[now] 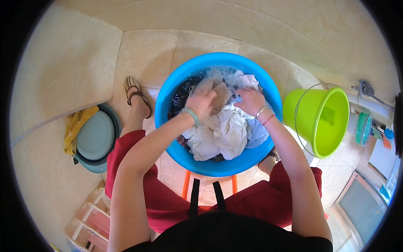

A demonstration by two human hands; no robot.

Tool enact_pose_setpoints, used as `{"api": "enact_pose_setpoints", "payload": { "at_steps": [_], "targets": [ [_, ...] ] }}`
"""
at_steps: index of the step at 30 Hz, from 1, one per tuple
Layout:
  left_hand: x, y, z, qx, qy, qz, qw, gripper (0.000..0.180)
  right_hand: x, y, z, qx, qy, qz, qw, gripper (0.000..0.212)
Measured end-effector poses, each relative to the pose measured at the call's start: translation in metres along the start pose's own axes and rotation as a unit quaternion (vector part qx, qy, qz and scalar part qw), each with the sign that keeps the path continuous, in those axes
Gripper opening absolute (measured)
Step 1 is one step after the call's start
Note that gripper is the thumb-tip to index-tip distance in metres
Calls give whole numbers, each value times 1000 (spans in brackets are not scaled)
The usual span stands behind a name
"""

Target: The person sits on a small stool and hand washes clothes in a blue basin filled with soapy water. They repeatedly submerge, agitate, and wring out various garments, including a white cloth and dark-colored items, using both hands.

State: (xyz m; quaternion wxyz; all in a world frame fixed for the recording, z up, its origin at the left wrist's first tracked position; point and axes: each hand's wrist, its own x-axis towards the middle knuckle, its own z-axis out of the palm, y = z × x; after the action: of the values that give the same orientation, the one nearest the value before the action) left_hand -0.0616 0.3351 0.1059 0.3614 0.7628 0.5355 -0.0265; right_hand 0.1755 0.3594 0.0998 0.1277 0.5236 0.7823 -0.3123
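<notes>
Beige floor tiles (147, 54) surround a blue basin (168, 101) of soapy water, resting on an orange stool (186, 185). Both hands press into the white laundry (224, 132) inside it: the left hand (200, 103) curls its fingers over a pale cloth, the right hand (250, 101) seems to grip wet fabric, though foam hides the fingertips. A green bucket (323, 122) stands nearby on the right.
</notes>
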Motion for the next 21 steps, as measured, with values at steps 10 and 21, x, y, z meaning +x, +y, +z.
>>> {"api": "enact_pose_setpoints", "payload": {
  "at_steps": [10, 21],
  "targets": [
    [55, -61, 13, 26, -152, -145, 977, 130, 52, 0, 36, -7, -139, 90, 986, 106],
    [13, -26, 38, -110, 8, -231, 967, 79, 17, 1, 92, 244, 147, 168, 944, 65]
  ]
}}
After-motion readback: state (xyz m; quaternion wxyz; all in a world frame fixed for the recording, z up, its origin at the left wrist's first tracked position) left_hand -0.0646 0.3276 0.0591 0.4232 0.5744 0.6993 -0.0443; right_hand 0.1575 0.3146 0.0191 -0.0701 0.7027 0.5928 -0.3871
